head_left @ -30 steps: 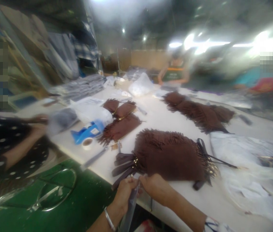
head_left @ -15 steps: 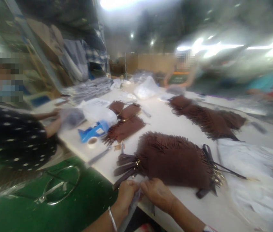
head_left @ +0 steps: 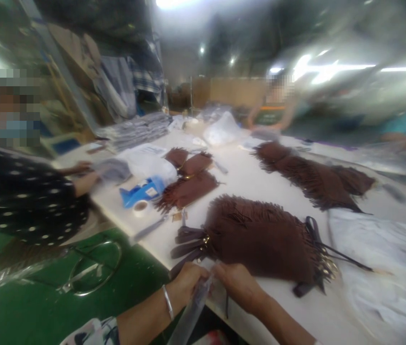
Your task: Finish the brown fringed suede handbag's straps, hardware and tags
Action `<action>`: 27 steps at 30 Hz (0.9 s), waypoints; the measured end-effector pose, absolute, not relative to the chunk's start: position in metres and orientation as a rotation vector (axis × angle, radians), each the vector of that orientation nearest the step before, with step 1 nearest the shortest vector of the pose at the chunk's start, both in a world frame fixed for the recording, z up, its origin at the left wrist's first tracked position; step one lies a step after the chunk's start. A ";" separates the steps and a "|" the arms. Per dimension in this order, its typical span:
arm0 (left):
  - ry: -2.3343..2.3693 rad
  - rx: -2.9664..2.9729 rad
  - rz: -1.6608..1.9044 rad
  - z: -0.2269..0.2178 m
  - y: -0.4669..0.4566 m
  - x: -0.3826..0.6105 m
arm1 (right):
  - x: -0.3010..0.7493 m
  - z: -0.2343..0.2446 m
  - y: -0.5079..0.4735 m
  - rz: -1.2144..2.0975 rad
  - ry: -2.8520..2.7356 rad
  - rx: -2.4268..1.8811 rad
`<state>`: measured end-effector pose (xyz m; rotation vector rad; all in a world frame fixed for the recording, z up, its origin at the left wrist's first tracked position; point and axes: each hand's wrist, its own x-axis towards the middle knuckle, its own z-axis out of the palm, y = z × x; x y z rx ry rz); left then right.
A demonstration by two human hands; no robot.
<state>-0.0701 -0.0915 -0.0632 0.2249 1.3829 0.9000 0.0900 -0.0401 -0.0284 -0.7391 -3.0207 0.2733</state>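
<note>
At the table's near edge, my left hand [head_left: 188, 282] and my right hand [head_left: 237, 285] are close together, fingers closed on a clear plastic bag [head_left: 196, 309]. The bag hangs down from between them past the edge; what it holds, if anything, is unclear. Just beyond my hands lies a stack of dark brown fringed bags [head_left: 260, 239], with wrist straps [head_left: 188, 244] and gold clasps sticking out at its left side. More straps and gold hardware [head_left: 327, 268] show at its right end.
More brown fringed bags [head_left: 191, 191] lie left of centre, others [head_left: 318, 182] at the right. A tape roll [head_left: 140, 208], a blue packet [head_left: 140, 192] and white sheets [head_left: 378, 268] are on the table [head_left: 238, 177]. At left, a person in a polka-dot top [head_left: 19, 196] handles plastic; others sit farther off.
The view has shifted slightly, so the scene sits a little to the right. My hands have risen slightly with the plastic bag, more of which shows below them.
</note>
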 end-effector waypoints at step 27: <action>1.163 -0.136 0.681 -0.061 -0.086 -0.067 | 0.094 -0.048 -0.044 0.014 -2.884 -0.731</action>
